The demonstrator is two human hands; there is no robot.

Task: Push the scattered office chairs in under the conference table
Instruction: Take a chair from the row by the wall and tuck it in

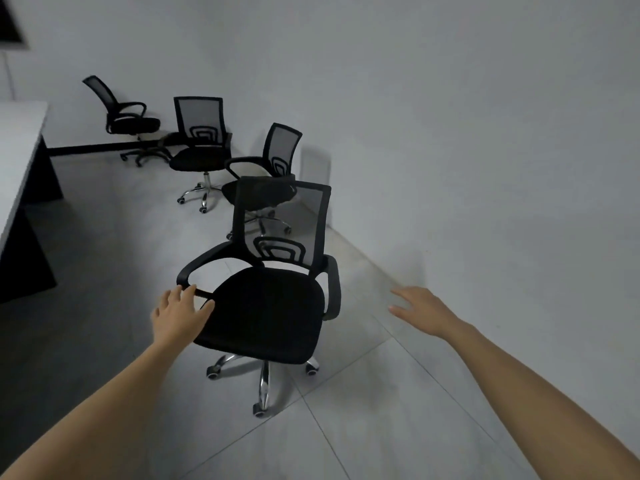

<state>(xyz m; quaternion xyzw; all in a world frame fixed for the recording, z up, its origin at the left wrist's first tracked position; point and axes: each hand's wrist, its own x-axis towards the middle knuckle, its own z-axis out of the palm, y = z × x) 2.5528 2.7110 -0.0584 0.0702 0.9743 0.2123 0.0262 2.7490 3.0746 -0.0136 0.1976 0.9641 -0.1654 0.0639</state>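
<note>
Nearest the viewer, on the tiled floor, stands a black mesh-back office chair, seat facing the camera. Left hand, fingers spread, rests against its armrest and seat edge without closing on them. Right hand hovers open, well apart from it. Three further chairs stand beyond, near the wall. Conference table lies at left.

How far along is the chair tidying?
Nothing looks done: all four chairs stand clear of the table. In hand: the left hand rests on the nearest chair; the right hand is free. Left: that one and the three chairs behind.
</note>
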